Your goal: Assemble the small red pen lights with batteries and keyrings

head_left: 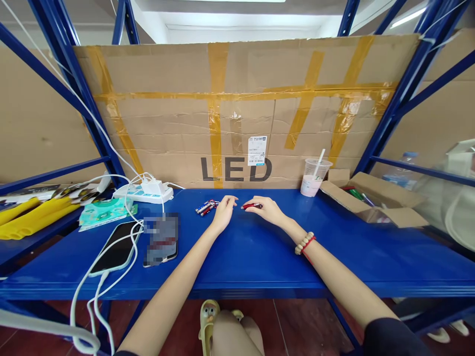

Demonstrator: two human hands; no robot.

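My right hand [267, 209] pinches a short, dark red pen-like object [253, 206] with a shiny tip. It is held just above the blue tabletop, its tip pointing left; its exact kind is too small to tell. A little to the left, my left hand [225, 210] rests near the table surface with its fingers loosely stretched toward the right hand and nothing visible in them. Beside its far-left side lies a small cluster of short red and blue pen-like pieces [207, 207] with silvery ends, partly hidden by that hand.
Left on the blue table [260, 267] are two phones [118, 249], a white power strip [148, 190], cables and a green packet [106, 212]. A plastic cup with straw [311, 180] and an open cardboard box [371, 198] stand right. Cardboard [166, 123] walls the back.
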